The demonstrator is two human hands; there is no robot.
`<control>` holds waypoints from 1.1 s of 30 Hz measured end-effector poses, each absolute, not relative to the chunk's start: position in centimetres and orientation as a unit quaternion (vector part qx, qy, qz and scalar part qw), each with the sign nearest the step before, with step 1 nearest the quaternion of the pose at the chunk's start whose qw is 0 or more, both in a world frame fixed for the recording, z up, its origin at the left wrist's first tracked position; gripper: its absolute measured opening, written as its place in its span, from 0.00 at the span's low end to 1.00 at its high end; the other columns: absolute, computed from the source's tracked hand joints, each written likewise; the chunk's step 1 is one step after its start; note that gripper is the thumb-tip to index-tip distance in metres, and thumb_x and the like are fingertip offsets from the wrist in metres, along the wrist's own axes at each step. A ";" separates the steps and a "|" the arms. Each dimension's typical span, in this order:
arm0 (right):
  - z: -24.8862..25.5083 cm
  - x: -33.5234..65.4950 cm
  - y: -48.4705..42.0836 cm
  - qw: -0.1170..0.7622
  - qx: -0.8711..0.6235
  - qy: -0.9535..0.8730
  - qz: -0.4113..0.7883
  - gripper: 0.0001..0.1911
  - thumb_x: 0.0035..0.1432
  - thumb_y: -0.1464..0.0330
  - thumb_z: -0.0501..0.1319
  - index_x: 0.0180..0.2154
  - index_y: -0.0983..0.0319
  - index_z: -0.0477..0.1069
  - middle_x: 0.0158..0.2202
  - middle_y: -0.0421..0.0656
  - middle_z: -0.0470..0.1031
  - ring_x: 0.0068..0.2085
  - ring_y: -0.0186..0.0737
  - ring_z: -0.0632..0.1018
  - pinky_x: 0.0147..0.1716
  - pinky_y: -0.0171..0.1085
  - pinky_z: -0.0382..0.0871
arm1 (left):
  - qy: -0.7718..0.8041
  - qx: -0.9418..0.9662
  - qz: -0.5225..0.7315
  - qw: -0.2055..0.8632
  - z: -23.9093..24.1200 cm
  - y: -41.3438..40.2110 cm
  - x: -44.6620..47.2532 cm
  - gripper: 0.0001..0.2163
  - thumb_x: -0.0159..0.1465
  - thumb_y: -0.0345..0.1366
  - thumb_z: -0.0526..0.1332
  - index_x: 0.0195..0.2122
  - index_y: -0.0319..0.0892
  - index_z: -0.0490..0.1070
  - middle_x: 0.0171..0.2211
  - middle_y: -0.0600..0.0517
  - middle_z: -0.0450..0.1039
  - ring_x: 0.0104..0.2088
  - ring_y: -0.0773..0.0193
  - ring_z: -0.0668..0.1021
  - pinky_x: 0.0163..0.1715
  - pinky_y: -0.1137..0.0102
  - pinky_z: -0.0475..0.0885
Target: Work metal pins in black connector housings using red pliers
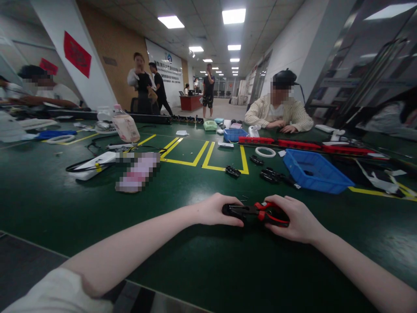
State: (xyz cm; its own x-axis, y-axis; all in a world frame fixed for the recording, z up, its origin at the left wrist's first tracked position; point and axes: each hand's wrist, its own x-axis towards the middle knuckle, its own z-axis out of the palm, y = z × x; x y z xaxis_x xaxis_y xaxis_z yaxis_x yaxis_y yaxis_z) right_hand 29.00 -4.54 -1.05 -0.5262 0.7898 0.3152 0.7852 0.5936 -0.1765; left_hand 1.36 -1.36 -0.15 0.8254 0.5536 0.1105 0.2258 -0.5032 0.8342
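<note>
- The person's left hand and right hand meet near the front of the green worktop, both closed on one tool.
- That tool is a pair of red-and-black pliers, lying low against the worktop between the two hands. The left grip wraps the black end; the right grip is clenched around the red handles.
- Whether anything sits in the nose of the pliers I cannot tell; the left fingers cover it.
- A blue tray stands just beyond the right hand, and small black parts lie scattered beside it, with one more black part on the yellow floor-tape lines.
- A white tape ring and long red strips lie farther back, in front of a seated person in a striped shirt.
- A plastic bottle stands well off to the left.
- My worry: with fingers so close to the working end, a hard squeeze from the right hand could pinch the left.
- The tool could also skid on the smooth worktop if the two hands push unevenly, and slide toward the loose black parts.
</note>
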 end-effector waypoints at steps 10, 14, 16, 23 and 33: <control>-1.3 29.3 -4.5 0.191 -0.445 -0.875 0.009 0.21 0.49 0.58 0.63 0.44 0.58 0.69 0.35 0.45 0.77 0.31 0.42 0.75 0.29 0.40 0.69 | 0.238 0.850 0.170 0.437 -0.1 -1.4 1.4 0.19 0.59 0.41 0.67 0.49 0.40 0.70 0.39 0.50 0.74 0.37 0.63 0.76 0.37 0.71 0.68; -1.7 29.2 -4.4 0.206 -0.449 -0.869 -0.006 0.21 0.48 0.56 0.62 0.43 0.59 0.69 0.33 0.44 0.76 0.30 0.42 0.75 0.28 0.41 0.68 | 0.229 0.856 0.188 0.423 -0.1 -1.3 1.4 0.19 0.59 0.39 0.67 0.49 0.38 0.70 0.39 0.50 0.75 0.37 0.63 0.76 0.37 0.71 0.69; -1.8 29.3 -4.3 0.214 -0.446 -0.869 -0.012 0.21 0.48 0.56 0.62 0.42 0.59 0.69 0.32 0.44 0.75 0.29 0.42 0.75 0.27 0.41 0.67 | 0.231 0.853 0.193 0.426 -0.1 -1.3 1.4 0.19 0.58 0.38 0.67 0.49 0.38 0.70 0.40 0.49 0.75 0.38 0.63 0.77 0.38 0.71 0.69; -2.5 30.0 -3.7 0.237 -0.417 -0.877 -0.027 0.23 0.50 0.51 0.62 0.45 0.56 0.68 0.31 0.44 0.75 0.27 0.43 0.74 0.24 0.42 0.68 | 0.205 0.841 0.204 0.457 0.0 -1.4 1.3 0.21 0.59 0.34 0.66 0.54 0.39 0.68 0.48 0.47 0.74 0.47 0.61 0.76 0.49 0.68 0.69; -2.3 30.0 -3.4 0.253 -0.403 -0.877 -0.063 0.24 0.48 0.49 0.62 0.42 0.57 0.69 0.28 0.44 0.74 0.25 0.41 0.73 0.22 0.40 0.65 | 0.202 0.841 0.205 0.458 -0.3 -1.1 1.3 0.23 0.60 0.33 0.66 0.56 0.39 0.66 0.53 0.47 0.72 0.53 0.59 0.74 0.54 0.66 0.66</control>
State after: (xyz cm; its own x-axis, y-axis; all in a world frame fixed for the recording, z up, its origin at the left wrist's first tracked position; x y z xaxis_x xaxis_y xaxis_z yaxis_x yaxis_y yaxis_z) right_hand 29.99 -3.43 -2.32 -0.5473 0.6752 0.4945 0.7388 0.6674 -0.0934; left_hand 1.34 -1.09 -0.33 0.8347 0.5271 0.1597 0.1524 -0.4998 0.8526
